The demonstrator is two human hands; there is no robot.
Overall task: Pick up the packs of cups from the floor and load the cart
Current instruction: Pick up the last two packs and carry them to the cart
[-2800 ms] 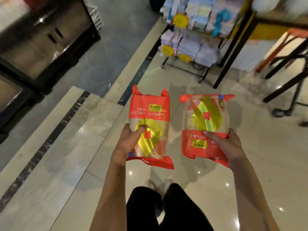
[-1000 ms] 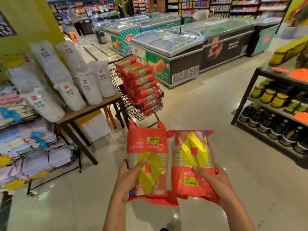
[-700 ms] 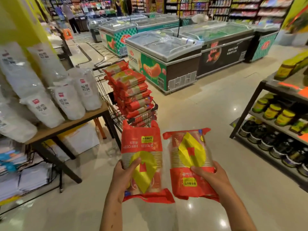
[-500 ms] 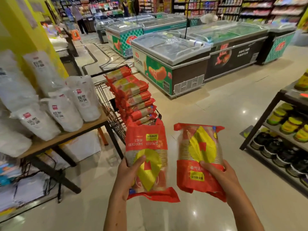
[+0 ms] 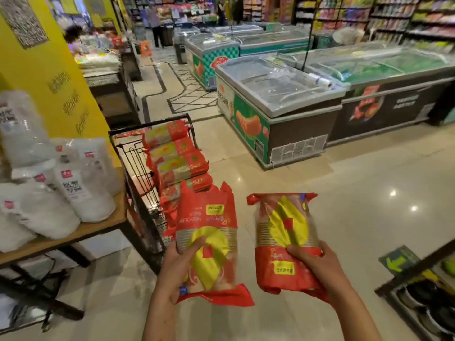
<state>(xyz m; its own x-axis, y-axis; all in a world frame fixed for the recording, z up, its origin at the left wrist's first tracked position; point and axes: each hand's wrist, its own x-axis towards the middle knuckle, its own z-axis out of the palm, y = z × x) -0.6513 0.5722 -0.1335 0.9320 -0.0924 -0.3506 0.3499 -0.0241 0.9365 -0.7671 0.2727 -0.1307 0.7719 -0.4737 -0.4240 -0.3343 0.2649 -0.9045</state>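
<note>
I hold two red and yellow packs of cups in front of me. My left hand (image 5: 176, 269) grips the lower half of the left pack (image 5: 209, 215), thumb across its yellow patch. My right hand (image 5: 317, 265) grips the right pack (image 5: 283, 232) at its lower red band. Both packs stand upright, a small gap between them. Just ahead of the left pack is the black wire cart (image 5: 138, 168), with several stacked packs of cups (image 5: 177, 156) piled in it above the rim.
A wooden table (image 5: 93, 227) with white bags (image 5: 73, 183) stands left of the cart. Chest freezers (image 5: 275, 99) line the aisle ahead. A dark shelf with jars (image 5: 423, 296) is at the lower right. A yellow pillar (image 5: 49, 80) rises on the left. Shiny floor lies between.
I turned from the floor to face the cart and walked closer; the cart now sits just beyond the left pack. Both hands kept hold of their packs, which have drifted slightly apart.
</note>
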